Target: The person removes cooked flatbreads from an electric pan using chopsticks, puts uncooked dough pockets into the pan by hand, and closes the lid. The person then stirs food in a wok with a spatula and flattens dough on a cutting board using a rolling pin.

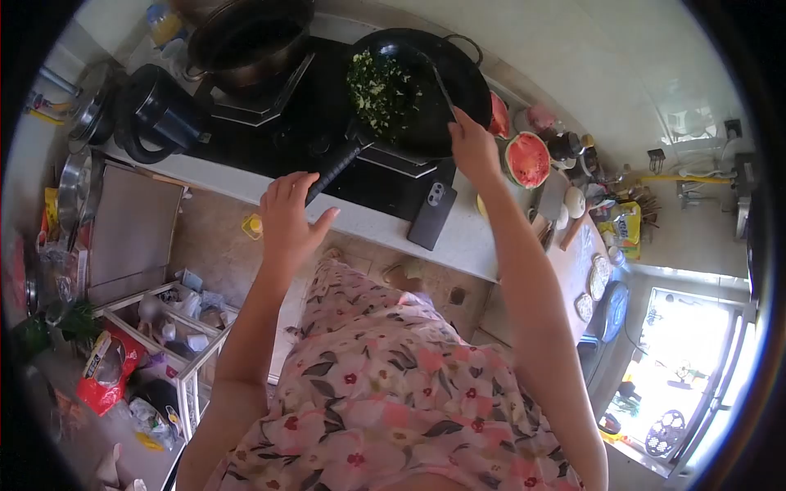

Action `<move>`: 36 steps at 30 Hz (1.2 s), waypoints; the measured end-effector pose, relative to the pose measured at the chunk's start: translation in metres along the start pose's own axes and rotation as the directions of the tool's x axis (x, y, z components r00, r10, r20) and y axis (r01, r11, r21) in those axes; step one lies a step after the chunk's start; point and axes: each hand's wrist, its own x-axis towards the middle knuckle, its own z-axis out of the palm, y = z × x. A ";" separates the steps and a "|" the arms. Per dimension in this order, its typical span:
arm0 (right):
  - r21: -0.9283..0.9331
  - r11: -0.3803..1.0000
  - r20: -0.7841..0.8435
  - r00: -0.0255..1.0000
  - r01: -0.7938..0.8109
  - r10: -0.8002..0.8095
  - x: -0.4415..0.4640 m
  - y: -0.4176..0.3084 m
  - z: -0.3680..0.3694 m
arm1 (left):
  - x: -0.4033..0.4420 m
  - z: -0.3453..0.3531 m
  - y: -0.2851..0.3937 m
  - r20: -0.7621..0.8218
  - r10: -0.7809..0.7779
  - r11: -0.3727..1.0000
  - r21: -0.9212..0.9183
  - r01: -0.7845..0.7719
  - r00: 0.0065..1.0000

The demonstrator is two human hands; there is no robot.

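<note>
A black wok (434,123) sits on the stove, with chopped greens and pale bits (379,92) on the left side of its inside. My right hand (475,147) is closed round the handle of a metal spatula (438,78), whose head reaches into the wok near its far side. Beside the end of the wok's black handle (336,173) is my left hand (290,209), fingers apart and thumb spread out; it does not grip the handle. A dark phone (431,217) lies on the counter edge, between my two forearms.
A large pot (250,41) stands on the left burner, and a black kettle (160,110) is left of it. Cut watermelon (527,159), jars and a cleaver lie right of the wok. An open drawer (192,352) juts out at lower left.
</note>
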 end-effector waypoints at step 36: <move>0.243 0.970 0.281 0.955 0.024 -0.094 0.015 0.020 -0.004 | 0.026 0.018 -0.017 0.105 -0.067 0.993 0.101 0.057 0.992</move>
